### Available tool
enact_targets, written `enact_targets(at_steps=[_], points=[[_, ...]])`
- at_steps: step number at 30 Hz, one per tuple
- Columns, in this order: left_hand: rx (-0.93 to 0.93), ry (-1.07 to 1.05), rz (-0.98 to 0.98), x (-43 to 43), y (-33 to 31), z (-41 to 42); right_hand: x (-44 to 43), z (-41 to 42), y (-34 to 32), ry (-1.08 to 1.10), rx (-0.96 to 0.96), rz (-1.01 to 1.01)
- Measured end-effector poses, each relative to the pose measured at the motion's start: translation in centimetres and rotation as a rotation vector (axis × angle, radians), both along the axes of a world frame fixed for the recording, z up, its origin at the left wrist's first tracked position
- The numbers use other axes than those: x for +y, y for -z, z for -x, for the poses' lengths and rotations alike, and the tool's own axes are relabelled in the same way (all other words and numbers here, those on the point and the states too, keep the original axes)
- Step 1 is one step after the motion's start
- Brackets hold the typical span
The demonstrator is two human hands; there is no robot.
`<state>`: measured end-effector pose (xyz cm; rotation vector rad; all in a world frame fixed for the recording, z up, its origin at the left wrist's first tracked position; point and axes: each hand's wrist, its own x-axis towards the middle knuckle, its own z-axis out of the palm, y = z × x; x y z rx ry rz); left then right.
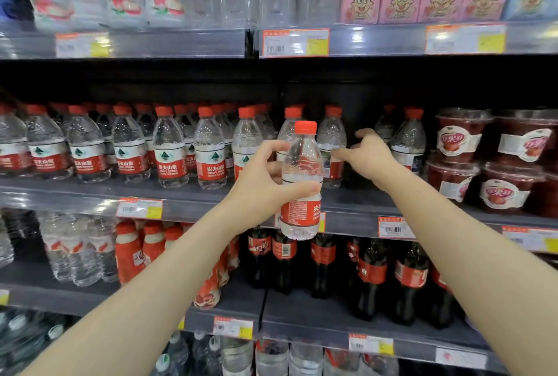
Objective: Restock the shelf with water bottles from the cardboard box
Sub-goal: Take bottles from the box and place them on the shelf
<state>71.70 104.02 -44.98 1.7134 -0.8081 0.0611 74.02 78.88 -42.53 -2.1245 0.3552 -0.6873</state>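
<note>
Dark grey store shelving (193, 194) fills the whole view, tier above tier. Orange price tags (295, 42) line its front edges. Overhead light glares off the clear tag strips.

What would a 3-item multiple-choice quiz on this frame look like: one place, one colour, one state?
1. Where is the gap in the water row?
A. Far left end
B. Right part of the row, where the right hand reaches
C. Top shelf

2. What colour is the cap of the held bottle?
A. Blue
B. White
C. Red

3. What is the left hand doing?
A. Gripping the bottle upright in front of the shelf
B. Hanging empty
C. Peeling a price tag

Answers:
1 B, a dark opening shows between bottles beside that hand.
2 C, the cap is red like those in the row.
3 A, fingers wrap the bottle's middle, with its base off the shelf.
</note>
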Motion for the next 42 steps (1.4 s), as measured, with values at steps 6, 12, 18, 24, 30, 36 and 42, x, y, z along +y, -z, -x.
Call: enact_targets(at_steps=[6, 12, 18, 24, 30, 36, 42], points=[[0.006, 0.006, 0.025, -2.1, -0.6, -1.1, 2.6, 7.0, -0.5, -0.544, 0.109, -0.112], [0.004, 0.046, 0.063, -4.1, -1.4, -1.7, 3.8, 8.0, 1.5, -0.518, 0.064, 0.021], [-0.071, 0.014, 0.037, -5.2, -2.7, -2.4, 2.7, 6.9, 1.2, -0.392, -0.081, -0.005], [-0.11, -0.119, -0.128, -5.1, -1.1, -3.7, 1.8, 5.7, 2.0, -0.299, -0.087, 0.022], [-0.169, -0.221, -0.111, -7.1, -0.1, -3.8, 1.2, 4.7, 2.5, -0.294, -0.039, 0.013], [-0.228, -0.255, -0.165, -7.8, -0.2, -4.4, 0.3, 4.2, 2.1, -0.254, 0.018, 0.009], [-0.251, -0.275, -0.175, -8.1, 0.0, -4.8, 0.8, 3.1, 2.3, -0.204, -0.013, 0.072]])
